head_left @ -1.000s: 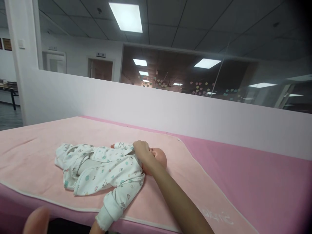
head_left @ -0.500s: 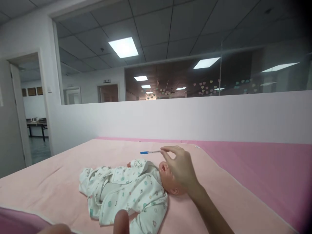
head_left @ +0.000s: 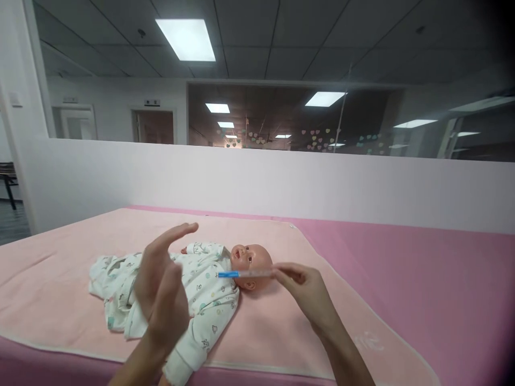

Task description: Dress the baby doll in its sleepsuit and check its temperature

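Observation:
A baby doll (head_left: 212, 292) in a white printed outfit lies on its back, with its bare head to the right and its mouth open. My right hand (head_left: 309, 294) pinches the right end of a slim thermometer (head_left: 245, 274) in a clear case with a blue cap. It is held level, the cap pointing left, in front of the doll's head. To the left, my left hand (head_left: 163, 292) is raised before the doll's body, thumb and fingers apart, slightly blurred and holding nothing. It hides part of the outfit.
Under the doll is a peach blanket (head_left: 281, 332) with a pale edge, spread over a pink surface (head_left: 402, 268). A low white wall (head_left: 281, 185) with glass above it stands behind. Part of a dark table (head_left: 8, 179) shows at far left.
My left hand has risen from the bottom edge to in front of the doll. My right hand has brought the thermometer closer and lower, off the doll's head. The view has turned right.

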`<state>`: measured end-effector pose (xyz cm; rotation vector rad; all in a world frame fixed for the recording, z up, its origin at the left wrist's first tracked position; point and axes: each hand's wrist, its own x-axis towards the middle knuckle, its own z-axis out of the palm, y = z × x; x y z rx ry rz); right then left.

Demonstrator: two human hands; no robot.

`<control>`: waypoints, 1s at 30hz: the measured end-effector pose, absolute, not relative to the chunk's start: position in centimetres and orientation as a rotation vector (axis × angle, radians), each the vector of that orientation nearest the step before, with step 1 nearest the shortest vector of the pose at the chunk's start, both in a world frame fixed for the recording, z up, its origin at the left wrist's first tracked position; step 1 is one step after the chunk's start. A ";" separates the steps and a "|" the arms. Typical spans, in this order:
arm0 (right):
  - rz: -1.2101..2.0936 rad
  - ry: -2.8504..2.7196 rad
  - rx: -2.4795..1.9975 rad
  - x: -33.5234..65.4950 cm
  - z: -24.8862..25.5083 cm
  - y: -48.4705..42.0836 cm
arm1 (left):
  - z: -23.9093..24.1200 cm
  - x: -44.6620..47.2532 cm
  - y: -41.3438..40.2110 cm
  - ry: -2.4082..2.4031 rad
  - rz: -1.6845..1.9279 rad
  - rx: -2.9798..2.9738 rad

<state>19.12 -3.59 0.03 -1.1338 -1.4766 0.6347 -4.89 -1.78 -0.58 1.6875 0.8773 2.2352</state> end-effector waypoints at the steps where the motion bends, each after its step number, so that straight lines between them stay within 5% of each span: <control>1: 0.696 -1.480 -1.186 19.9 -1.5 -3.6 | -0.1 -4.4 -0.5 0.867 2.317 1.674; 5: 0.839 -1.553 -1.351 22.4 -6.1 -2.6 | -1.2 -3.5 6.8 1.071 1.608 1.985; 11: 0.528 -1.617 -1.674 22.9 -7.9 -0.8 | -6.0 -5.2 12.2 1.199 1.071 2.013; 16: 0.387 -1.653 -1.740 23.2 -8.5 -0.2 | -6.1 -6.2 11.6 1.068 0.977 1.942; 20: -0.054 -1.593 -1.765 21.5 -8.4 0.1 | -6.3 -6.3 11.6 1.030 1.022 1.909; 26: -0.395 -1.841 -1.109 11.7 -5.7 2.1 | -6.9 -6.7 11.3 0.949 1.210 1.691; 30: -0.386 -2.087 -1.067 6.1 -4.8 5.2 | -7.1 -6.9 11.1 0.908 1.244 1.613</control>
